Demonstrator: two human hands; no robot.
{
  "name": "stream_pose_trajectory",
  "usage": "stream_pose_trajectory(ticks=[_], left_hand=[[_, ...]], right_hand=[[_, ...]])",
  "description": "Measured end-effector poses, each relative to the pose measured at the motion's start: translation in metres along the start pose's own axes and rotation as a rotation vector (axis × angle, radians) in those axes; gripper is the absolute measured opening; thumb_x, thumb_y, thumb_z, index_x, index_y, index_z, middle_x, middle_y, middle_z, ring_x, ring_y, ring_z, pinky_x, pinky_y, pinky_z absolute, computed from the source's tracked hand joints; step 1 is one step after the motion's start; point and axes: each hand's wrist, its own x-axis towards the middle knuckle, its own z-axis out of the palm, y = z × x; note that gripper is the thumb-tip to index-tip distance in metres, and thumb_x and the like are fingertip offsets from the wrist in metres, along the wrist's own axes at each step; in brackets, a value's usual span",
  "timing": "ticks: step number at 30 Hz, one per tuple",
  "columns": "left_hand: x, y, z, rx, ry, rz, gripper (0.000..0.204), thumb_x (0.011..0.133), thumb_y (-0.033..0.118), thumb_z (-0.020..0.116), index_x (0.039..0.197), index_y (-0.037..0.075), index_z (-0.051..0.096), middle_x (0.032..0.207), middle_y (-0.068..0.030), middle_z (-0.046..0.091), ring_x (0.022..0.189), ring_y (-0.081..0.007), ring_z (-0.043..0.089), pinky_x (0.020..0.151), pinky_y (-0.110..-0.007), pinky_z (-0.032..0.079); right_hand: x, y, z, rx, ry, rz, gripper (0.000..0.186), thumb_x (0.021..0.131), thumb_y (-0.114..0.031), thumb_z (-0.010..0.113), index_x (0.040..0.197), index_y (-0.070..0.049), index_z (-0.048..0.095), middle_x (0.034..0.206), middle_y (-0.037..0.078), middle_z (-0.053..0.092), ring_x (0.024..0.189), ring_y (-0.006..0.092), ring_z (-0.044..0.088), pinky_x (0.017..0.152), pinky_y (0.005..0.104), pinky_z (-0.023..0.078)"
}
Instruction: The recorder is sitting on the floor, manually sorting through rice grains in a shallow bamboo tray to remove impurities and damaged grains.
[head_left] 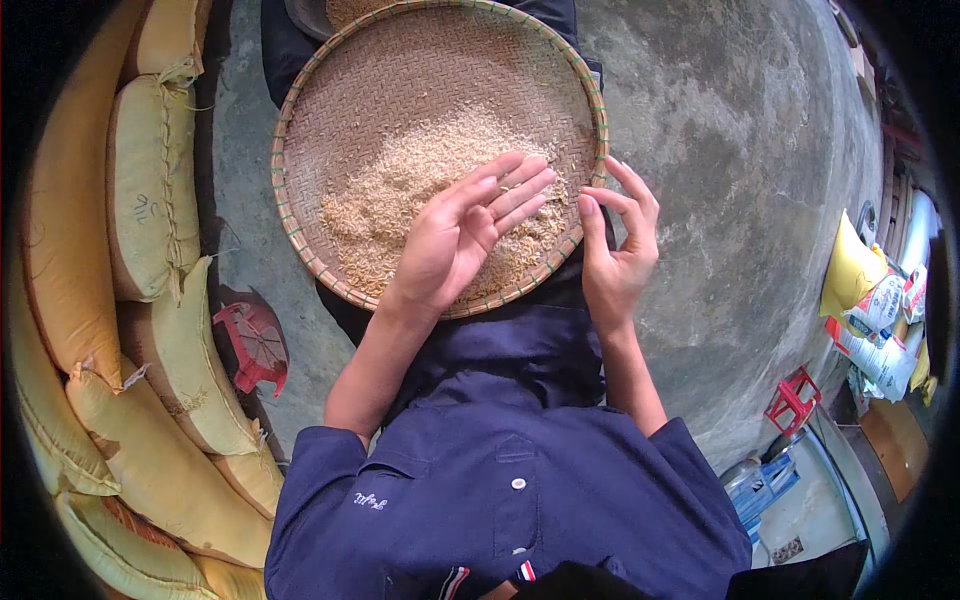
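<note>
A round woven winnowing basket (400, 80) with a green-bound rim rests over my lap. Pale unhusked grain (400, 190) is heaped in its nearer half, while bare weave shows at the far side. My left hand (460, 225) is over the grain, its palm turned up and inward and its fingers stretched out, with nothing visible in it. At the right rim is my right hand (622, 235), fingers curved and apart from the thumb. Its thumb overlaps the rim in view; whether it touches the rim I cannot tell.
Full yellow and tan sacks (150, 190) are stacked along the left. A red plastic stool (250, 345) stands beside them on the concrete floor (720, 200). Another red stool (793, 400), several bags (880, 330) and a blue plastic item (765, 490) are at right. Beyond the basket is a bowl (310, 15).
</note>
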Motion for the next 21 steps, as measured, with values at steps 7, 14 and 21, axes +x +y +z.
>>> stream_pose_trajectory(ticks=[7,14,21], left_hand=[[-0.001,0.002,-0.009,0.051,-0.018,-0.004,0.043,0.11,0.003,0.042,0.151,-0.011,0.044,0.154,-0.0326,0.049,0.146,-0.0416,0.05,0.125,-0.049,0.042],[0.0,0.004,-0.012,0.117,0.001,-0.007,0.038,0.109,0.001,0.05,0.146,-0.008,0.052,0.147,-0.0301,0.058,0.141,-0.0403,0.056,0.122,-0.048,0.046],[0.0,0.007,-0.01,0.174,-0.003,-0.009,0.041,0.107,0.001,0.055,0.148,-0.004,0.053,0.142,-0.0303,0.062,0.135,-0.0395,0.061,0.117,-0.046,0.052]], right_hand=[[0.001,0.001,0.001,0.046,0.002,0.018,0.009,0.095,-0.012,0.079,0.102,-0.006,0.077,0.137,0.013,0.068,0.137,0.0324,0.056,0.116,0.0446,0.042],[0.0,0.005,-0.001,0.047,0.008,0.049,0.01,0.096,-0.012,0.078,0.102,-0.006,0.077,0.135,0.012,0.069,0.135,0.031,0.057,0.115,0.0442,0.042],[0.001,0.003,-0.001,0.048,0.013,0.062,0.009,0.096,-0.012,0.077,0.103,-0.006,0.077,0.135,0.012,0.069,0.135,0.0307,0.057,0.115,0.044,0.042]])
